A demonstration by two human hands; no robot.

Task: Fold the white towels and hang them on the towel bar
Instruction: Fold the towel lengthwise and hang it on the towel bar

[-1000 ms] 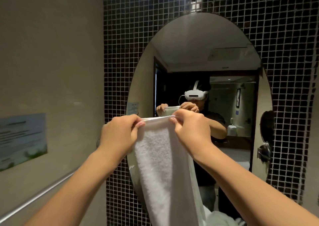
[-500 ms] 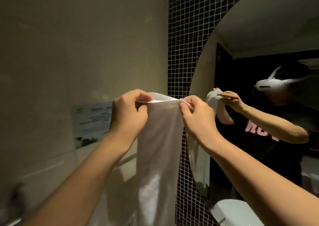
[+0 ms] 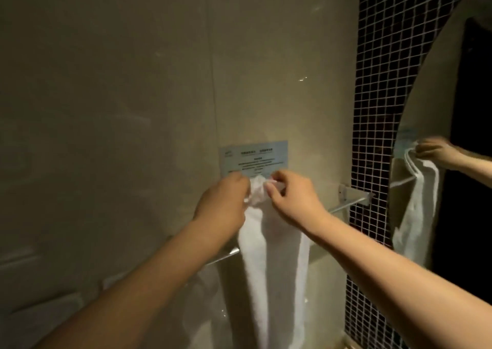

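Observation:
A long white towel, folded into a narrow strip, hangs down in front of the beige wall. My left hand and my right hand both pinch its bunched top edge, close together, just below a blue notice. The metal towel bar runs along the wall from its right bracket down to the left; the towel and my arms cover its middle part. I cannot tell whether the towel touches the bar.
A blue printed notice is stuck to the wall above my hands. To the right is a strip of dark mosaic tile, then an oval mirror that reflects a hand and the towel.
The view has swung left from the mirror to the beige wall. Both hands carried the towel to the bar and drew together, bunching its top edge.

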